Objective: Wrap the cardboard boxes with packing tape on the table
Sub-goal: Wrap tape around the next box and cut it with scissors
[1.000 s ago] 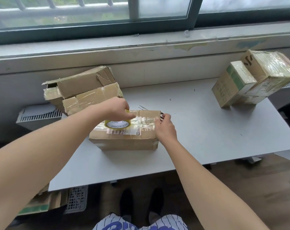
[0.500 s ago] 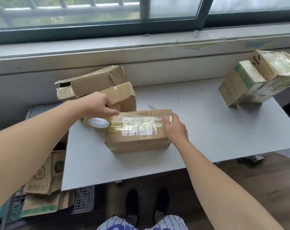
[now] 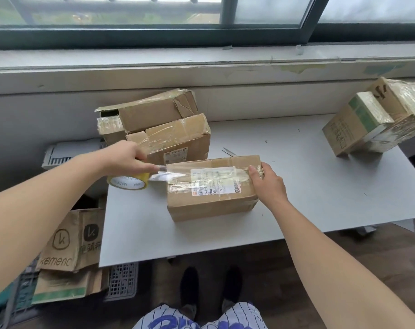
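- Your left hand (image 3: 128,157) grips the roll (image 3: 128,182) out past the left end of the box (image 3: 213,193), over the left edge of the bench (image 3: 308,198). That stretches a clear strip (image 3: 161,175) taut from roll to box top.
- The box sits mid-bench, long side towards you, label (image 3: 213,180) up. The strip's line runs along the top, over that label.
- Your right hand (image 3: 268,184) clamps the box's right end, thumb on top, fingers curled over the far corner. I'd say it's bracing the box against your pull.
- Your hands are well apart, one at each end.
- Your left arm reaches in from low left, knuckles up. Your right arm comes in long from lower right.
- The stack (image 3: 168,129) waits behind the roll, and the wrapped boxes (image 3: 377,119) sit far right.
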A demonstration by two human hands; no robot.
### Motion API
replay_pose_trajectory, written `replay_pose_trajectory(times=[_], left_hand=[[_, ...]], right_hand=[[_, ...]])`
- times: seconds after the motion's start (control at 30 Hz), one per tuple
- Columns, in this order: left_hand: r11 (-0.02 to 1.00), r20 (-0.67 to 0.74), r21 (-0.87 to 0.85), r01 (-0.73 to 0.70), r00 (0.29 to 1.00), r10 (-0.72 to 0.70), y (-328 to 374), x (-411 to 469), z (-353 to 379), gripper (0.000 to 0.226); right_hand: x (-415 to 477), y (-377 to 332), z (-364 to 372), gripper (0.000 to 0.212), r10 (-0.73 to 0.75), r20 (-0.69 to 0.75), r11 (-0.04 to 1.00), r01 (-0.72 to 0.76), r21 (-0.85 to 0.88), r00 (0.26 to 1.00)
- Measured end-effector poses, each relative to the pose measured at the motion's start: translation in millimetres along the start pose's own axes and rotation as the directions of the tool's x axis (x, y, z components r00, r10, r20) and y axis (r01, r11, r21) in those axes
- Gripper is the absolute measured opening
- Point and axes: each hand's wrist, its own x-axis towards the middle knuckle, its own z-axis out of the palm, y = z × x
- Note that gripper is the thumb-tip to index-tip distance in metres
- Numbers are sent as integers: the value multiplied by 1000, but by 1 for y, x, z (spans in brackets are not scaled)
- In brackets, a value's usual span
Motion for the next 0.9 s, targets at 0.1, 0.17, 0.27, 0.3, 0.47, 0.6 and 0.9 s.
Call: replay_pose_trajectory(times=[0.1, 0.17, 0.27, 0.3, 0.47, 0.6, 0.9], left_hand=[[998, -5, -45, 40, 999, -40, -8, -2, 25, 65], [995, -28, -91, 49, 998, -51, -14, -3, 39, 65], [992, -54, -120, 43, 997, -50, -20, -4, 54, 64], [991, -56, -131, 42, 997, -49, -20, -3, 57, 64], [983, -62, -179, 50, 996, -62, -20, 3, 76, 60], [963, -69, -264, 56, 995, -77, -16, 8, 101, 57], [916, -100, -400, 16, 993, -61, 11, 9, 137, 54]], right_hand=[[1, -2, 1, 51, 15, 2, 1000, -15, 1, 1000], [1, -3, -1, 50, 20, 6, 1000, -19, -7, 1000], [1, -4, 0, 48, 20, 7, 1000, -20, -16, 1000], [1, -3, 0, 48, 23, 11, 1000, -23, -20, 1000], [1, -3, 1, 47, 16, -20, 999, -17, -41, 1000], [0, -6, 2, 47, -74, -99, 984, 56, -170, 992], [0, -27, 8, 62, -205, -64, 748, 114, -654, 977]])
